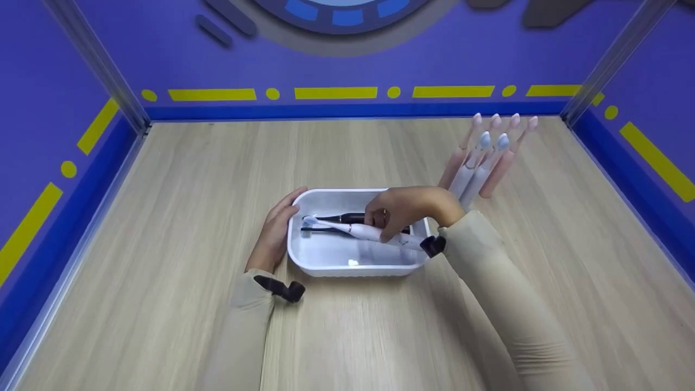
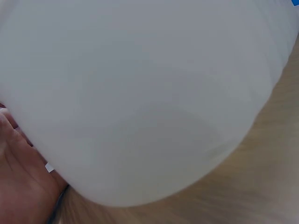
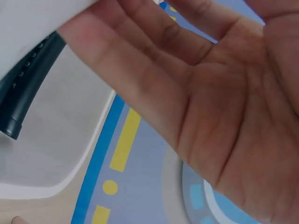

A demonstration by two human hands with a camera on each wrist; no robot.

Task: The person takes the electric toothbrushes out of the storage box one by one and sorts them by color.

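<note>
1. The white toothbrush lay slantwise inside the white tray, brush head toward 9 o'clock and handle end over the rim at 3 o'clock. The right hand was over it, fingertips curled down onto its handle. In the right wrist view the palm looked fairly open, so whether the grip had closed could not be told.
2. Risk, as a judgement: the handle end overhung the rim, so a loose fingertip hold could have let the brush pivot and tip out onto the table.
3. Risk, as a judgement: a pull on the white brush could have dragged the black toothbrush just behind it at 12 o'clock, since the two lay close and seemed to cross.
4. The tray held only these two brushes; its floor toward 6 o'clock was bare.
5. The left hand rested with straight fingers against the tray's outer wall at 9 o'clock, steadying it; the left wrist view showed little besides that wall.
6. Well apart, at 2 o'clock, a cluster of pink and pale toothbrushes stood upright.
</note>
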